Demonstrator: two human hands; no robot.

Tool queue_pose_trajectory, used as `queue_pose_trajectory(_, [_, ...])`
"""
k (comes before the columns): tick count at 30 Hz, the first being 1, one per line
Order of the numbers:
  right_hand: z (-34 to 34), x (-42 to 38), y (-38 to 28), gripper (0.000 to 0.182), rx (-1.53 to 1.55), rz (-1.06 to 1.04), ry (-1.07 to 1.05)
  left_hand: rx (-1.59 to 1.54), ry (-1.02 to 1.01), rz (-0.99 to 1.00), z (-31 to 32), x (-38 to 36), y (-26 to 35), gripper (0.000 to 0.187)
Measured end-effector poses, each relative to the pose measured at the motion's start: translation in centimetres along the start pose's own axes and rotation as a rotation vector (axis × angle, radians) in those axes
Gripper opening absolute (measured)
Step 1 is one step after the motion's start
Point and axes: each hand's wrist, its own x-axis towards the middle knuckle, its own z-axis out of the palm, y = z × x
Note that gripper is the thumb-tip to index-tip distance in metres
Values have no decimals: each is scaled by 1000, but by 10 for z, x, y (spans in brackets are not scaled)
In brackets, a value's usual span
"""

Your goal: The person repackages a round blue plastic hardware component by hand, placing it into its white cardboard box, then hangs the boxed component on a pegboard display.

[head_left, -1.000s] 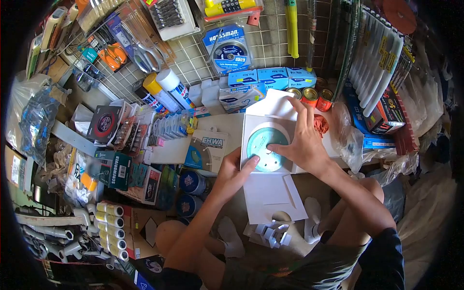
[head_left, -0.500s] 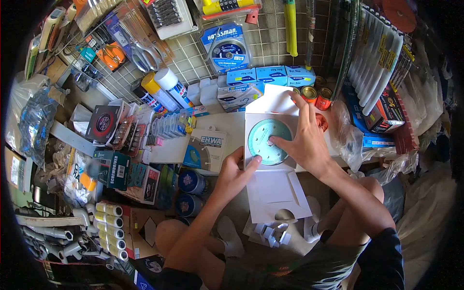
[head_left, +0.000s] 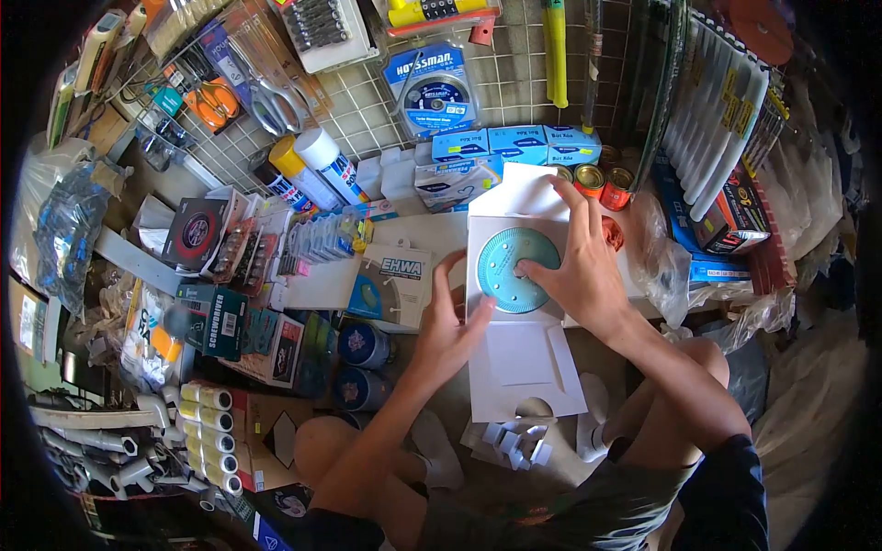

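Observation:
A teal round cutting disc (head_left: 507,250) with several small holes lies in an open white cardboard box (head_left: 489,224). The box's upper flap stands up behind the disc, and its lower flap hangs toward my knees. My right hand (head_left: 588,266) grips the box's right side, index finger at the upper flap and thumb resting on the disc near its centre. At the left edge is my left hand (head_left: 450,317), its fingers apart and its thumb at the disc's lower rim. Left of it lies an EHWA-marked card sleeve (head_left: 393,283) showing part of a disc picture.
Spray cans (head_left: 329,165) and blue boxes (head_left: 487,145) line the back of the white counter. Small tins (head_left: 616,188) and plastic wrap (head_left: 663,248) sit to the right. White packing pieces (head_left: 514,445) lie below, between my feet. Packaged tools hang on the wire grid.
The disc has shifted slightly right within the box and turned a little. My left fingers have spread, with the index finger raised. My right hand stays nearly in place.

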Motion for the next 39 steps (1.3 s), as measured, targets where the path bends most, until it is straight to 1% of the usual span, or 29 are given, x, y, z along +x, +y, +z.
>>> queue_pose_trajectory(2, [-1,1,0,100,7,5,5,-61,11,66,5,0,1,49])
queue_pose_trajectory(5, [-3,2,-2,99,75,-2,18,-184,-76,-56,-2,1,-2,41])
queue_pose_trajectory(8, [-2,2,0,96,137,-52,6,-8,-148,-184,-14,5,14,35])
queue_pose_trajectory(9, [-2,3,2,93,161,-76,3,-69,-127,-160,-14,5,7,31])
queue_pose_trajectory(10, [-2,4,5,91,185,-100,1,-23,-101,-116,-15,5,3,31])
queue_pose_trajectory(12, [-4,7,11,86,359,9,-85,67,-49,-25,-19,6,-1,31])
queue_pose_trajectory(13, [-5,9,13,83,446,64,-129,65,-37,-41,-22,7,-2,34])
queue_pose_trajectory(16, [-9,15,12,76,1082,288,-200,-186,3,-139,-27,9,2,41])
queue_pose_trajectory(17, [-12,16,12,72,1082,310,-213,-239,26,-171,-26,10,6,50])
queue_pose_trajectory(20, [-2,14,16,73,917,159,-308,-335,65,-160,-27,13,7,52])
queue_pose_trajectory(23, [-1,12,8,74,874,112,-288,-361,71,-233,-25,12,18,58])
queue_pose_trajectory(24, [0,13,8,74,844,87,-287,-313,10,-240,-28,14,17,57])
queue_pose_trajectory(26, [-6,15,5,73,780,121,-276,-216,-109,-258,-37,17,14,56])
queue_pose_trajectory(30, [-9,18,-3,71,760,129,-286,-295,-82,-416,-36,14,21,45])
queue_pose_trajectory(32, [-12,19,-7,67,735,156,-292,-297,-106,-459,-39,13,22,40])
queue_pose_trajectory(33, [-13,20,-8,65,723,169,-294,-320,-98,-472,-40,12,24,41])
queue_pose_trajectory(35, [-9,22,-3,58,709,106,-284,-363,-84,-492,-41,13,27,43])
queue_pose_trajectory(36, [-5,23,0,54,701,74,-279,-443,-72,-486,-41,14,27,44])
queue_pose_trajectory(39, [3,22,5,44,835,117,-299,-646,-36,-467,-41,12,29,48])
